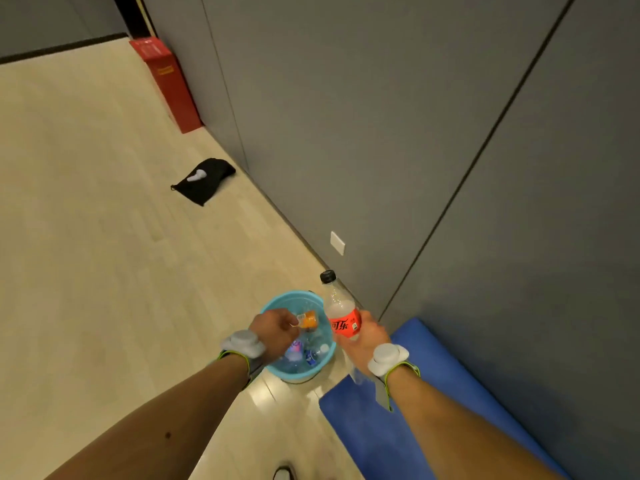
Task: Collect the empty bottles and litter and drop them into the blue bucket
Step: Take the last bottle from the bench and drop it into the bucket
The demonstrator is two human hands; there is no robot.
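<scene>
The blue bucket stands on the floor by the grey wall, with several bottles and bits of litter inside it. My left hand hovers over the bucket, pinching a small orange wrapper at its edge. My right hand grips a clear empty bottle with a red label and black cap, held upright above the bucket's right rim. A crumpled clear piece of plastic hangs below my right hand.
A blue mat lies at the right along the wall. A black bag with a white object on it lies on the floor farther back. A red box stands against the wall. A shoe tip shows at the bottom.
</scene>
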